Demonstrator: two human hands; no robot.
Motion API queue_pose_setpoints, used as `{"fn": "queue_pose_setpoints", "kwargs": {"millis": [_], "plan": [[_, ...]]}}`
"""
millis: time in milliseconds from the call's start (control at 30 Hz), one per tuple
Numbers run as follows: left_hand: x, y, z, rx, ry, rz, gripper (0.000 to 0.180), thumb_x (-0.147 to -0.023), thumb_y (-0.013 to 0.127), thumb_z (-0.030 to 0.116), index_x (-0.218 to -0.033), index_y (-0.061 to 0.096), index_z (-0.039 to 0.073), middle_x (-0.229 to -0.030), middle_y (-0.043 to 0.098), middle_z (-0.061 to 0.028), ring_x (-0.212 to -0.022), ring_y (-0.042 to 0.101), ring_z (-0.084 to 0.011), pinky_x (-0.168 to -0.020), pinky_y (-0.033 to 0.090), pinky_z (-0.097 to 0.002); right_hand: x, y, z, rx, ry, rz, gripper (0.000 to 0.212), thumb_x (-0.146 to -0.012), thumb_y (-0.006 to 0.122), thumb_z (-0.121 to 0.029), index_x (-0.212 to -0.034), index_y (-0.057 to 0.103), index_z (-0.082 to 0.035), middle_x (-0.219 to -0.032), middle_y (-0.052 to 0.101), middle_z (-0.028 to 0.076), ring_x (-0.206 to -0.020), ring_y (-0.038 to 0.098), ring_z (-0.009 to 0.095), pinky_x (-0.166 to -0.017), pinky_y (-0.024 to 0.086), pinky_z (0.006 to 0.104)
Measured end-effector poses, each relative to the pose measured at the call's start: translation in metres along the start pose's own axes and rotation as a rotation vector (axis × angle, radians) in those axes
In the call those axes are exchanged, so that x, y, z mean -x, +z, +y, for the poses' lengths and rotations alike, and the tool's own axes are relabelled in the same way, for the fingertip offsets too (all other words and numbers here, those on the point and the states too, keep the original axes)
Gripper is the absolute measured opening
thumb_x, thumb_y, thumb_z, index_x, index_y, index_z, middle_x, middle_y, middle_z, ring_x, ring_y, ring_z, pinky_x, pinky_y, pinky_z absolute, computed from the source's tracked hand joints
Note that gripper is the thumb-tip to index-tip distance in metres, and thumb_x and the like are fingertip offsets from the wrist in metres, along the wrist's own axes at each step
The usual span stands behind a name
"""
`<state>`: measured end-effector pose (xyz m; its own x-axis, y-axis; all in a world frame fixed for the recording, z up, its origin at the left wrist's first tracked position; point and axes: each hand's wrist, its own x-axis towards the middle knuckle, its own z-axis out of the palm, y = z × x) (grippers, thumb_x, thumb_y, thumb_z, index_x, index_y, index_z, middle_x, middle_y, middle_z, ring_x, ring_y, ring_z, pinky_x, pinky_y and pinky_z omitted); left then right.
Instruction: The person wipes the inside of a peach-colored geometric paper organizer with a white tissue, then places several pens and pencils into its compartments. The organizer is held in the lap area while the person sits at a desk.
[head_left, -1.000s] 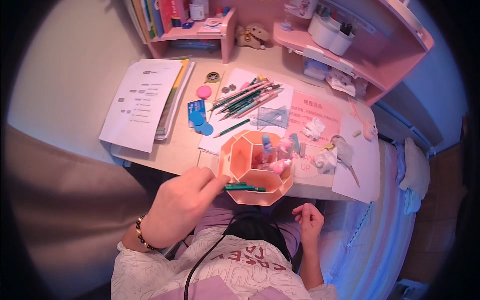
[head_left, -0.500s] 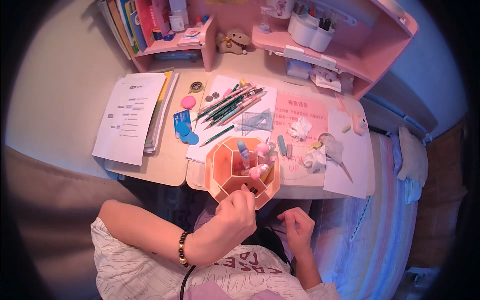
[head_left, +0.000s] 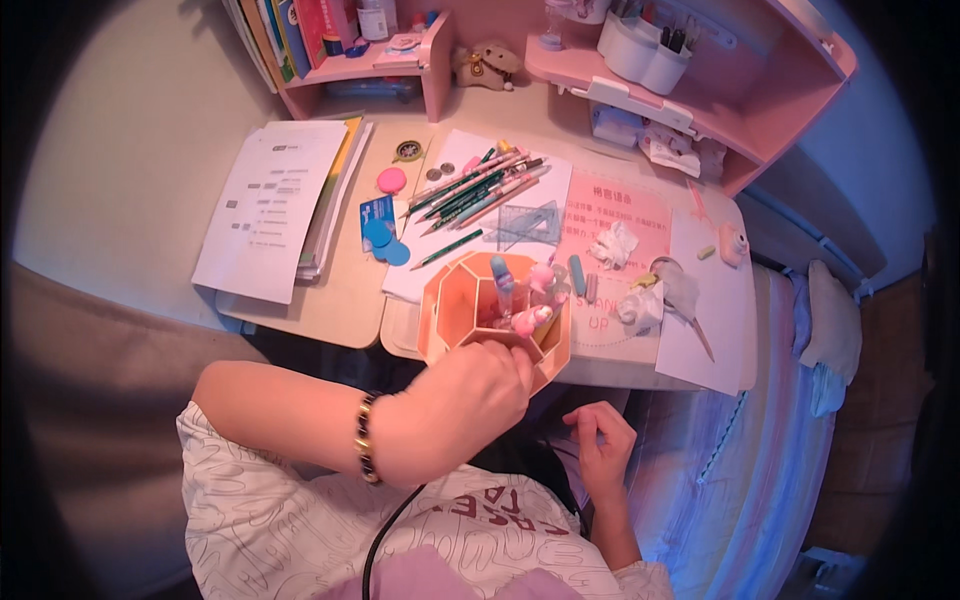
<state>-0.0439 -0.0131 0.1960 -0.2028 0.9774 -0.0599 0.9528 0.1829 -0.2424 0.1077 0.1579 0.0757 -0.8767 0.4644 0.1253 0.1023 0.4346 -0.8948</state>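
An orange pen holder with honeycomb compartments (head_left: 455,300) stands at the front edge of the desk. My left hand (head_left: 465,395) is closed, its bent fingers reaching down into the holder's near compartment; the fingertips and whatever they grip are hidden. In the holder stand a pen with a blue-grey top (head_left: 502,278) and pink figure-topped pens (head_left: 532,318). My right hand (head_left: 603,440) hovers above my lap, right of the holder, fingers curled in with nothing seen in them.
Behind the holder, a pile of pencils (head_left: 480,190) and a set square (head_left: 525,225) lie on white paper. Crumpled tissues (head_left: 612,245) and erasers (head_left: 577,275) are to the right. A stack of papers (head_left: 270,215) lies left, a pink shelf (head_left: 720,120) at the back.
My left hand has gone deeper into the holder's near compartment, covering the dark pens seen there before. The desk sits slightly higher and further right in view. My right hand stays curled.
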Motion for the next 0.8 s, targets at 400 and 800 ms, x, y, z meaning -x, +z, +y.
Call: {"fn": "queue_pose_setpoints", "kwargs": {"millis": [400,800], "plan": [[0.046,0.047,-0.109,0.781,-0.621,0.564,0.011,-0.088,0.067,0.006,-0.098,0.070,0.005,-0.084,0.067,-0.0075,-0.063,0.057,-0.0157,-0.055,0.045,-0.0273,0.002,0.001,0.013,0.009,-0.080,-0.007,0.017,-0.096,0.056,-0.008,-0.089,0.067,0.003,-0.077,0.064,0.008,-0.064,0.059,0.011,-0.058,0.046,0.0233],[-0.030,0.158,-0.147,0.607,-0.635,0.482,0.016,-0.079,0.070,0.011,-0.094,0.066,0.006,-0.093,0.062,-0.0105,-0.089,0.063,-0.0288,-0.076,0.050,-0.0397,0.001,0.009,0.017,-0.070,0.153,0.096,0.016,-0.098,0.055,-0.010,-0.107,0.065,-0.001,-0.077,0.065,0.004,-0.063,0.055,0.007,-0.059,0.044,0.0199]]}}
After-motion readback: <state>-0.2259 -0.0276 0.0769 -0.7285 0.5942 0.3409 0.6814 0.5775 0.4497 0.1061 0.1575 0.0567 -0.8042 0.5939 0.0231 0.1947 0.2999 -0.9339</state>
